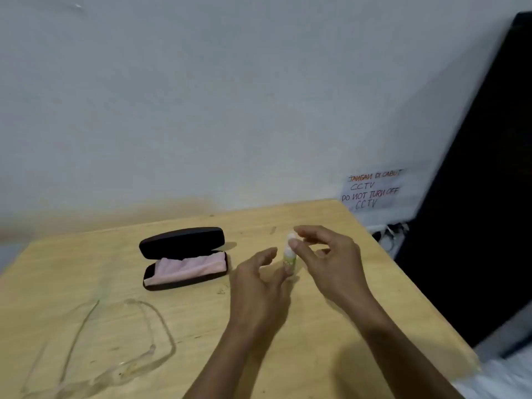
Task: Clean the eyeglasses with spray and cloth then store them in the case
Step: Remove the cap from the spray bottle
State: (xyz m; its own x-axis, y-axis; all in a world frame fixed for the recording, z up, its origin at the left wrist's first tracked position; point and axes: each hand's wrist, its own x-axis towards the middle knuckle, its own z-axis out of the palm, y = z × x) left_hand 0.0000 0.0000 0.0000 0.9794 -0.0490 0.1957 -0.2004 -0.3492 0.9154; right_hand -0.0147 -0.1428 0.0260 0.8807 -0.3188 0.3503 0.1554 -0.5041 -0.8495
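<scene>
Both hands (290, 263) close loosely around the small white-and-green plastic spray bottle (288, 254) between them, seemingly to uncap it.

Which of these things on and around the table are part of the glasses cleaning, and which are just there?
For the job: spray bottle, clear eyeglasses, open black case, pink cloth inside it.

Just there: handwritten CCTV note on the wall, cables below it.
</scene>
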